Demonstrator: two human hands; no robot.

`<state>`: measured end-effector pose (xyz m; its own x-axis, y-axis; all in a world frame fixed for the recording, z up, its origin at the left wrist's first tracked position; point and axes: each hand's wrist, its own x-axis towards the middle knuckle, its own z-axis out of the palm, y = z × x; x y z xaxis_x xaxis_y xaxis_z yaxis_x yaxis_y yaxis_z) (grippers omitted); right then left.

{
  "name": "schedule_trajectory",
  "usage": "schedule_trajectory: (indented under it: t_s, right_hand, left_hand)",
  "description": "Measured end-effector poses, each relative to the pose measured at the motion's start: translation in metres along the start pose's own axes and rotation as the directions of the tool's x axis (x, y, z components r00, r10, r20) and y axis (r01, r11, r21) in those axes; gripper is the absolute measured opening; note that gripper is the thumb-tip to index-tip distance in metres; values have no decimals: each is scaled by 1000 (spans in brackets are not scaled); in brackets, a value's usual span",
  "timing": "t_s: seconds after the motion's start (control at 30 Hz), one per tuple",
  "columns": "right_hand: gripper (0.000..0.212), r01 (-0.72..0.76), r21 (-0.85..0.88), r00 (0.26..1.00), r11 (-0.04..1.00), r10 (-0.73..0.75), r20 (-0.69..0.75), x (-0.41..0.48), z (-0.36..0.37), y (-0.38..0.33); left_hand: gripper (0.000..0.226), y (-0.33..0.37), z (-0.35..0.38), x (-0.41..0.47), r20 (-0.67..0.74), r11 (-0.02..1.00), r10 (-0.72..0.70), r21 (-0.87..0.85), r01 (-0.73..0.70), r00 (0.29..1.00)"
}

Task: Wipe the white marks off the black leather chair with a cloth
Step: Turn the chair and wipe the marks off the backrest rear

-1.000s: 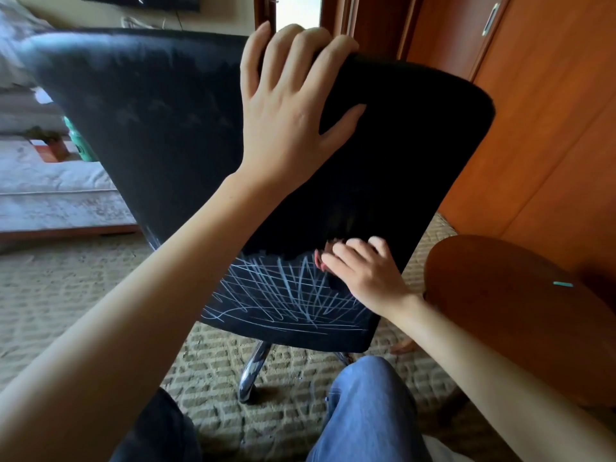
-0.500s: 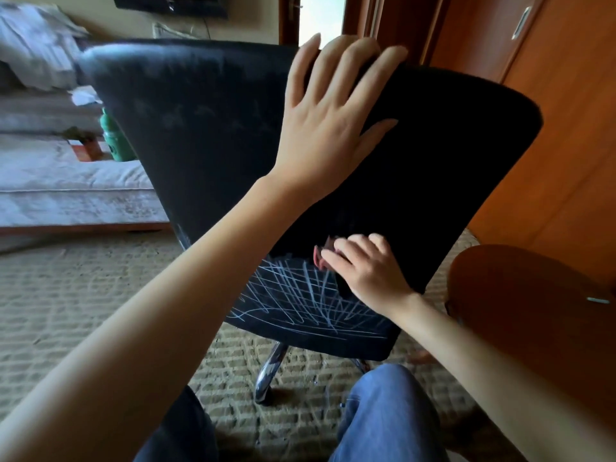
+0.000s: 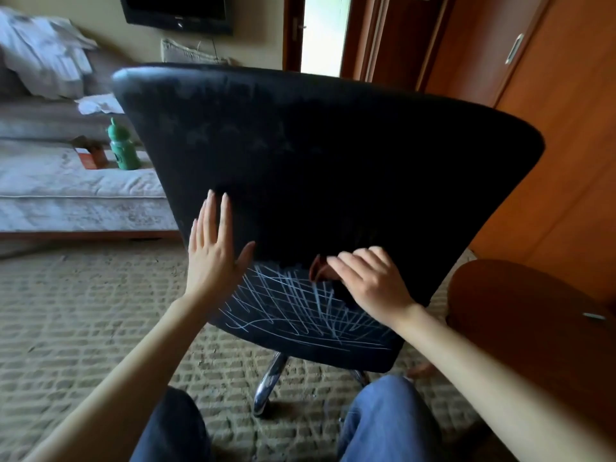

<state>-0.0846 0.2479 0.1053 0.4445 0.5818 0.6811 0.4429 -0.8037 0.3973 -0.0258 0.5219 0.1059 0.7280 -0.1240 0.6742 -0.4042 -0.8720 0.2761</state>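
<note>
Fingers [image 3: 226,221] of left hand [image 3: 213,258] straight, slightly spread, laid flat against left edge of black leather chair [image 3: 333,155] back. Right hand [image 3: 370,278] fingers bent over cloth [image 3: 317,271], pressing it onto chair back at upper edge of white marks [image 3: 293,308].

Matt black leather chair [image 3: 333,155], shiny chrome leg [image 3: 268,381], rough woven carpet [image 3: 83,311], glossy wooden table [image 3: 520,315].
</note>
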Motion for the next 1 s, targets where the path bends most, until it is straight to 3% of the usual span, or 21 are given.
schedule_trajectory:
  t_s: [0.07,0.13,0.27,0.33,0.37,0.43,0.5,0.57,0.63,0.7,0.8,0.87,1.0]
  right_hand:
    - [19,-65,20,994,998,66,-87,22,-8,5]
    - [15,-46,27,996,999,48,-74,21,3,-2]
    - [23,205,-46,955,978,-190,228,-33,42,-30]
    - [14,290,-53,884,956,-246,398,-42,44,-35]
    - [12,307,-58,876,950,-258,407,-39,42,-34]
    - [13,224,-44,944,974,-205,258,-19,31,-28]
    - [24,44,45,998,998,-45,33,15,14,-17]
    - [32,-81,129,990,988,95,-107,39,2,-7]
    - [29,-50,116,994,992,60,-87,35,9,-10]
    - [11,110,33,989,993,-113,97,5,31,-26]
    - [19,183,-16,922,983,-166,350,-37,57,-45]
    - [15,141,-52,943,989,-118,311,-39,55,-43]
    - [30,-99,18,995,995,99,29,2,19,-28]
  left_hand:
    - [85,-19,16,-18,101,997,-71,-10,73,992]
    - [88,-24,24,-29,162,997,-76,-12,79,984]
    - [84,-26,24,-29,191,993,-70,-84,88,979]
    - [78,-33,18,-17,93,968,-147,-191,162,985]
    - [74,-37,12,-7,34,934,-240,-263,241,970]
    - [69,-52,-3,21,-2,799,-484,-409,442,875]
    - [72,-78,-8,49,88,650,-631,-482,587,770]
    - [74,-93,-9,64,224,557,-603,-568,606,765]
    - [60,-95,-4,67,325,491,-516,-645,585,792]
    - [48,-94,2,65,339,467,-478,-683,562,810]
    - [44,-93,2,63,311,454,-471,-717,529,825]
    - [43,-92,0,59,308,477,-458,-707,523,834]
    - [45,-79,0,47,277,512,-414,-717,473,867]
